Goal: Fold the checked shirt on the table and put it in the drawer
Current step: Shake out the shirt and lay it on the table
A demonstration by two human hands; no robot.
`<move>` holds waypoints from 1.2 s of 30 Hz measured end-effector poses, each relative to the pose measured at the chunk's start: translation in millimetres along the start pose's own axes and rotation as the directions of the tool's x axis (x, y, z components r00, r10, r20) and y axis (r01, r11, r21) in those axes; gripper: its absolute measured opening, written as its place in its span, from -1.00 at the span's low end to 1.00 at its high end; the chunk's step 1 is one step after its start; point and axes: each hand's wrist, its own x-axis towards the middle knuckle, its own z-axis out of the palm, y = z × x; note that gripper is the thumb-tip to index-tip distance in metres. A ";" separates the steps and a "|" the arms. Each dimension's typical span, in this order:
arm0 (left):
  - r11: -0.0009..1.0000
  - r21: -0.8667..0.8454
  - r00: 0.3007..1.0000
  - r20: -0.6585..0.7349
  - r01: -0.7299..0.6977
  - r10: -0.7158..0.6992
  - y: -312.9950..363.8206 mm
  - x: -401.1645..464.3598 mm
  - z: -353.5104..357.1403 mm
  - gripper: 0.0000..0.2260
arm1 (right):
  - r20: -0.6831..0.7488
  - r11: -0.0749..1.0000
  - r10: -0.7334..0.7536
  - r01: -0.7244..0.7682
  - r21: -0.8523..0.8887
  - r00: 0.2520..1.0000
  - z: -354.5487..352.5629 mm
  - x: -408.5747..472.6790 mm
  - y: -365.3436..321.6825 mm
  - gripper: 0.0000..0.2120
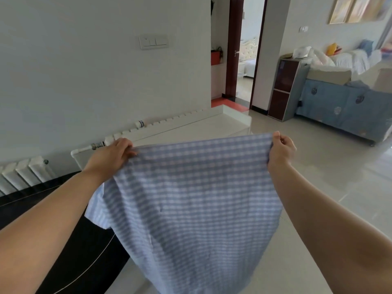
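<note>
The blue and white checked shirt point(195, 200) hangs in the air in front of me, stretched flat between my two hands. My left hand point(115, 154) pinches its upper left corner and my right hand point(281, 148) pinches its upper right corner. The cloth drops down past the bottom of the view and hides what lies behind it. A paler striped part of the shirt point(96, 206) shows at its left edge. No drawer is plainly in view.
A black table point(70, 247) lies low on the left under my left arm. A white cabinet point(191, 129) stands against the wall behind the shirt, with a radiator point(23, 172) to its left. Tiled floor point(331, 166) opens to the right toward a blue-covered sofa point(347, 111).
</note>
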 end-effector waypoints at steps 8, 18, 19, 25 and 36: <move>0.980 -0.092 0.982 -0.045 0.179 -0.184 -2.3 -16.4 14.1 -0.78 | 0.041 0.988 -0.118 0.113 0.102 0.992 17.1 -8.3 -32.3 -0.79; 0.888 -0.187 0.907 0.076 0.421 -0.414 -5.9 -40.0 55.8 -0.79 | 0.108 0.940 -0.341 0.337 0.052 0.934 32.7 -24.7 -39.1 -0.84; 0.876 -0.207 0.899 0.071 0.437 -0.432 -2.8 -39.9 58.5 -0.79 | 0.105 0.935 -0.356 0.353 0.048 0.929 33.3 -26.3 -40.6 -0.83; 0.745 -0.397 0.813 0.009 0.537 -0.582 20.1 -33.7 73.1 -0.75 | 0.069 0.913 -0.407 0.403 0.057 0.911 29.6 -29.7 -49.7 -0.86; 0.937 -0.336 0.922 -0.322 0.100 -0.214 52.9 -21.7 39.7 -0.73 | -0.076 0.979 -0.162 0.170 0.115 0.984 -11.6 11.0 -42.3 -0.85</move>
